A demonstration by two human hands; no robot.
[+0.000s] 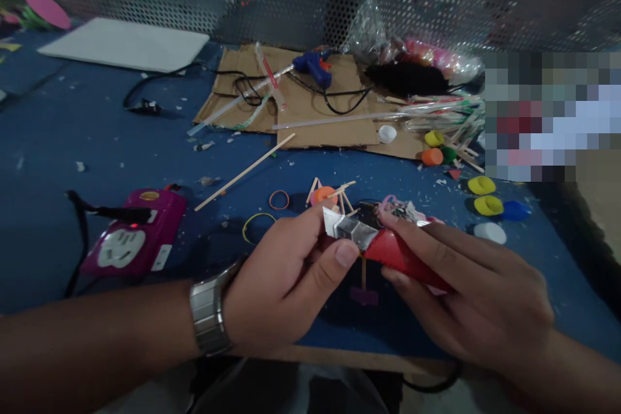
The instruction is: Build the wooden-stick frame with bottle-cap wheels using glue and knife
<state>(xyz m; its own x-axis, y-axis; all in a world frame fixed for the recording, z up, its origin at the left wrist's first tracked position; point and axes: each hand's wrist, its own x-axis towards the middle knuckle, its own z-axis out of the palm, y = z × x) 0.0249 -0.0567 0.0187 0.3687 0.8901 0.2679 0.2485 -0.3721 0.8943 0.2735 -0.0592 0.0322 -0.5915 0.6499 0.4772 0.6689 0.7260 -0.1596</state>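
My left hand (286, 272) is closed, thumb and fingers pinching around a silver, faceted end with a slanted tip. That end belongs to a red object (400, 255) whose exact kind I cannot make out. My right hand (480, 278) grips its red part from the other side. By the right fingertips lies a crumpled bundle (405, 209) of pink ribbon and shiny strips. Under the hands a thin stick with a purple piece (363, 297) shows. Just beyond, an orange cap (324, 196) sits among short wooden sticks (343, 199).
Left stands a magenta power strip (133, 229) with a plugged cable. Rubber bands (279, 191) and a long stick (245, 171) lie nearby. Cardboard (320, 103) at the back bears a blue glue gun (315, 68) and plastic straws. Colored caps (488, 205) lie right.
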